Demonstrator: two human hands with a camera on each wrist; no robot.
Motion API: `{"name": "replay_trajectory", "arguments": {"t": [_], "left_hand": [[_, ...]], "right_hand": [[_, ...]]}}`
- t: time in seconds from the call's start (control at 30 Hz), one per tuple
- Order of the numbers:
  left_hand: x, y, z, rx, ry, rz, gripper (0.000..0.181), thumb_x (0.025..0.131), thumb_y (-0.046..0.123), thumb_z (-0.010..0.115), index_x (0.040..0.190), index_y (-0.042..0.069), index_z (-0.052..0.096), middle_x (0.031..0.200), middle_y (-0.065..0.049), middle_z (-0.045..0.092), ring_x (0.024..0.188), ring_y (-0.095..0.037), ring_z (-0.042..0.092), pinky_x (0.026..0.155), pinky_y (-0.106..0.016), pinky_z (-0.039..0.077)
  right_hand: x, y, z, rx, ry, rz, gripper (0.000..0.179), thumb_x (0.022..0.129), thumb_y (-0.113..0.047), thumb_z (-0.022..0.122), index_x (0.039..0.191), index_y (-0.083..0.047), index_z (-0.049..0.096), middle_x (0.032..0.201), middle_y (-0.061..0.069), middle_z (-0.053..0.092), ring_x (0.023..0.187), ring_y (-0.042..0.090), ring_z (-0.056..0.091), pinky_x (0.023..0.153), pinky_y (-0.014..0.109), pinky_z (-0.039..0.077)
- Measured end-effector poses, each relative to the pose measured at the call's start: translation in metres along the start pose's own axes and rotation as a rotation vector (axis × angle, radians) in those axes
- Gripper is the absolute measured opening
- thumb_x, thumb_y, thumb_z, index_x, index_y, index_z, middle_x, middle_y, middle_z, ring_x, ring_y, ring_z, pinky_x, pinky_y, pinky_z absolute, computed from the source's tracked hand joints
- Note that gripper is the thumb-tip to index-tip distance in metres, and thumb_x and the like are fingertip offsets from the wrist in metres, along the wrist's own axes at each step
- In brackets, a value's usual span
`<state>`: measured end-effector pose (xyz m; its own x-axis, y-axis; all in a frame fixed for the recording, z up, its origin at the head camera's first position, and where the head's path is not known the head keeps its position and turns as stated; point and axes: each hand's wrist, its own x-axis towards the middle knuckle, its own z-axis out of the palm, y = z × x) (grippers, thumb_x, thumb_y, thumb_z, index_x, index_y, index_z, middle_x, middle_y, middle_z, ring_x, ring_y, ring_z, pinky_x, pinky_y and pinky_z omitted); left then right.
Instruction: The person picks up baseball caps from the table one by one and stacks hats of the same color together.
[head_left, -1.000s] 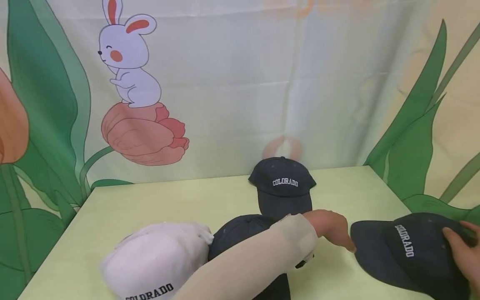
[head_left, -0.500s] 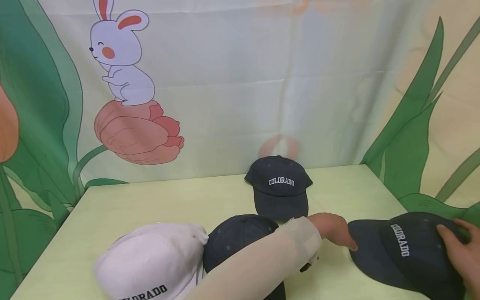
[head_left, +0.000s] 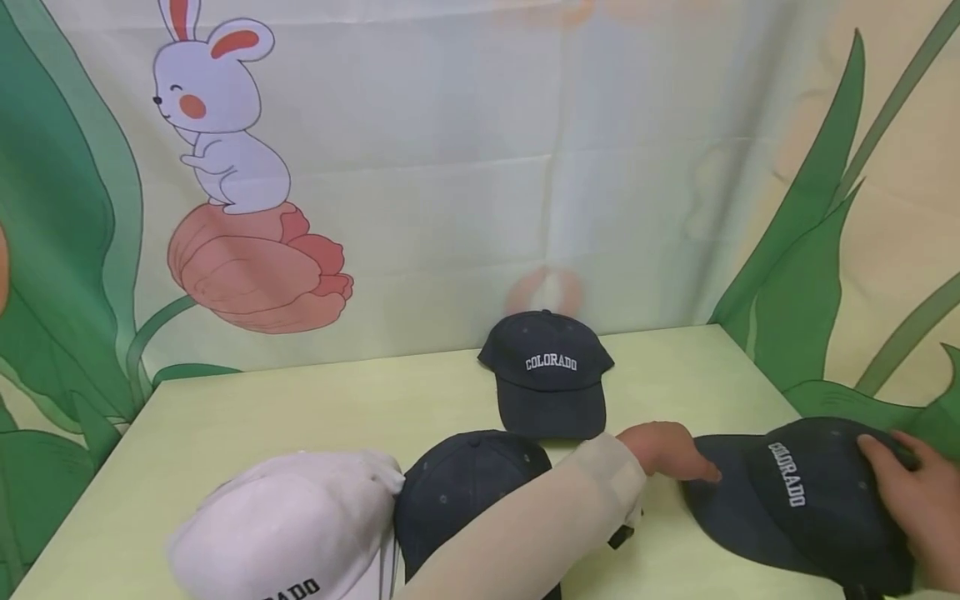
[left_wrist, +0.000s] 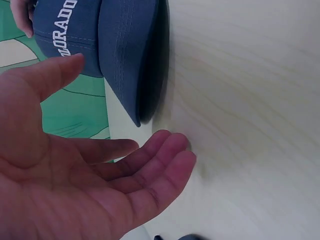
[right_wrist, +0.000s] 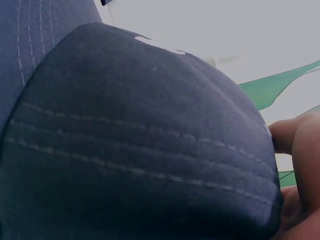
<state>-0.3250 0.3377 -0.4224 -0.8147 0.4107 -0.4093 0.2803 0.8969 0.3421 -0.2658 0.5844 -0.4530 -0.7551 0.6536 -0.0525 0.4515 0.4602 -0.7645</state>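
A navy baseball cap (head_left: 825, 492) with white COLORADO lettering lies on its side at the right, brim pointing left. My right hand (head_left: 918, 508) grips it at the back of the crown, thumb on the near side. In the right wrist view the stitched crown (right_wrist: 140, 130) fills most of the picture, with the right fingers (right_wrist: 305, 165) at its edge. Reaching across from the left, my left hand (head_left: 667, 450) overlaps the brim in the head view. The left wrist view shows this hand (left_wrist: 90, 170) with fingers loosely extended and thumb apart, beside the brim (left_wrist: 127, 55).
Another navy COLORADO cap (head_left: 547, 375) sits at the back of the pale table (head_left: 330, 408). In front, a white cap (head_left: 285, 525) stands beside a navy cap (head_left: 465, 492) partly hidden by my left sleeve (head_left: 532, 525). A cartoon-printed cloth (head_left: 420, 208) hangs behind.
The head view has turned slightly right, so the scene shifts left. My left hand has moved a little rightward over the brim; my right hand keeps its grip on the cap.
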Motion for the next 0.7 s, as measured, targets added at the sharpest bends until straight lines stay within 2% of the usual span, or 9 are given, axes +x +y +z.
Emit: {"name": "replay_trajectory", "arguments": {"t": [0.07,0.2,0.27,0.37,0.53,0.7], "left_hand": [[0.0023,0.0015,0.0008,-0.078,0.000,-0.011,0.044,0.086,0.055,0.059,0.118,0.025,0.066,0.114,0.014,0.063,0.096,-0.007,0.062,0.081,-0.025,0.049],[0.0064,0.0027,0.0020,-0.312,0.002,-0.052,0.043,0.083,0.052,0.065,0.108,0.018,0.065,0.094,0.008,0.060,0.073,-0.018,0.061,0.066,-0.032,0.051],[0.0071,0.0021,0.0020,-0.442,0.000,-0.071,0.044,0.082,0.051,0.067,0.107,0.015,0.064,0.092,0.005,0.057,0.070,-0.021,0.060,0.065,-0.034,0.052],[0.0080,0.0003,0.0028,-0.592,-0.004,-0.109,0.047,0.081,0.048,0.070,0.112,0.014,0.063,0.099,0.003,0.059,0.073,-0.023,0.062,0.070,-0.036,0.055],[0.0076,-0.0031,0.0034,-0.664,0.014,-0.150,0.049,0.082,0.046,0.069,0.117,0.012,0.063,0.109,0.001,0.064,0.078,-0.023,0.065,0.076,-0.037,0.056],[0.0051,-0.0037,0.0026,-0.713,0.065,-0.116,0.044,0.084,0.036,0.070,0.114,0.005,0.064,0.107,-0.004,0.066,0.075,-0.027,0.068,0.074,-0.039,0.058]], "right_hand": [[0.0000,-0.0006,-0.0009,0.013,-0.007,-0.001,0.073,0.098,-0.045,0.038,0.151,0.002,0.020,0.154,0.033,0.018,0.135,0.055,0.027,0.108,0.065,0.028],[0.0002,-0.0020,-0.0007,0.031,-0.008,-0.016,0.071,0.099,-0.043,0.038,0.151,0.003,0.022,0.153,0.033,0.022,0.134,0.056,0.030,0.107,0.065,0.029],[0.0002,-0.0031,-0.0002,0.034,0.002,-0.030,0.068,0.100,-0.041,0.037,0.150,0.003,0.023,0.153,0.033,0.023,0.134,0.055,0.030,0.108,0.064,0.029],[-0.0006,-0.0023,0.0012,0.040,0.012,-0.050,0.066,0.101,-0.039,0.035,0.150,0.004,0.024,0.153,0.033,0.023,0.135,0.055,0.029,0.109,0.064,0.027],[-0.0007,-0.0008,0.0022,0.053,0.008,-0.070,0.062,0.103,-0.035,0.030,0.150,0.004,0.023,0.152,0.035,0.023,0.135,0.056,0.028,0.108,0.065,0.027],[0.0002,-0.0025,-0.0002,0.070,0.010,-0.075,0.061,0.102,-0.035,0.030,0.151,0.002,0.024,0.152,0.034,0.025,0.135,0.055,0.030,0.108,0.063,0.030]]}}
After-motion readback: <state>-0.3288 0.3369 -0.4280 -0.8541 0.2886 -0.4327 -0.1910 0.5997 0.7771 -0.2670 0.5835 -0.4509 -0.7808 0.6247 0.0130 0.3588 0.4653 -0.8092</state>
